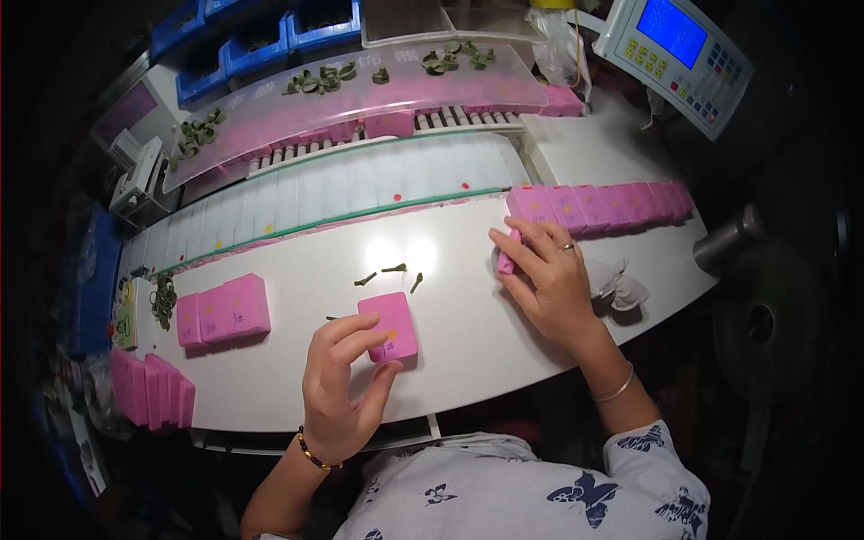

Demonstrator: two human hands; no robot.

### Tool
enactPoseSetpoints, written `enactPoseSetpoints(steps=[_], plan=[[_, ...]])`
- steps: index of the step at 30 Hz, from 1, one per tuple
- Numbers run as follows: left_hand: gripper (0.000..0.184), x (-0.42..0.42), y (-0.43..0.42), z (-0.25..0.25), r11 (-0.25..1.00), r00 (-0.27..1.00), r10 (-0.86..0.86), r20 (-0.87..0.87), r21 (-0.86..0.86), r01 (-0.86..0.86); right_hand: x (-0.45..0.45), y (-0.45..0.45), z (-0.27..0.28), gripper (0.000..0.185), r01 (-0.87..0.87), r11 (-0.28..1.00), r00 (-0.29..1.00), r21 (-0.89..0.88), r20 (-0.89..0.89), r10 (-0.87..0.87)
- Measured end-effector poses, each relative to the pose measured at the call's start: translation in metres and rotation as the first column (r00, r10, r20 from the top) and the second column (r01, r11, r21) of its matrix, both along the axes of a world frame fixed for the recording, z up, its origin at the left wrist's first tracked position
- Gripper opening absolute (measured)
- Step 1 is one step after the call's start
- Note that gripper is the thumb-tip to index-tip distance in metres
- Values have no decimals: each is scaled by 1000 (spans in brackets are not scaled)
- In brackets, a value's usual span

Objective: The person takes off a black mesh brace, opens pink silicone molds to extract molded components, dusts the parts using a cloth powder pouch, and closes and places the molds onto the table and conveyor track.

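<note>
A pink block [397, 317] with a small yellow mark lies on the white table before me. My left hand [342, 382] is at its lower left, thumb and fingers apart, fingertips overlapping the block; whether they touch it I cannot tell. My right hand [551, 283] pinches a small pink piece [510, 253], seen edge-on and mostly hidden by the fingers. Just beyond that hand a row of pink blocks [598, 208] stands side by side. Several short dark green strips [393, 268] lie loose above the middle block.
Pink blocks [236, 308] and upright ones [148, 393] stand at left, beside green curled strips [163, 301]. A clear cover [360, 99] over rollers bears more strips. Blue bins [256, 48], a keypad display [672, 54], a metal cylinder [727, 241] and a whitish bundle [628, 292] surround the table.
</note>
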State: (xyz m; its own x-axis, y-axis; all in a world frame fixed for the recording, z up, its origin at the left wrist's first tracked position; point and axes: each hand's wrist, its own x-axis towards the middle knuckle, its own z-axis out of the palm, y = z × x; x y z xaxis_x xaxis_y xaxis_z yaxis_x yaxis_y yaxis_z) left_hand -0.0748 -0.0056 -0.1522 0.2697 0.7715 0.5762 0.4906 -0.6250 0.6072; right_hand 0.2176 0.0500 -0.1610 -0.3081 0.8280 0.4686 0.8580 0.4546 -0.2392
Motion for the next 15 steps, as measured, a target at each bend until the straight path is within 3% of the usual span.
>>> enactPoseSetpoints(steps=[7, 13, 15], plan=[[45, -23, -2, 0, 997, 999, 43, -31, -57, -45, 15, -12, 8, 44, -24, 998, 987, -58, -161, 14], [43, -36, 1, -9, 977, 989, 134, 66, -175, -120, 25, -15, 13, 47, -52, 999, 984, -2, -173, 51], [44, -36, 2, -9, 972, 987, 122, 105, -214, -98, 13, -13, 22, 43, -49, 994, 968, 97, -242, 71]])
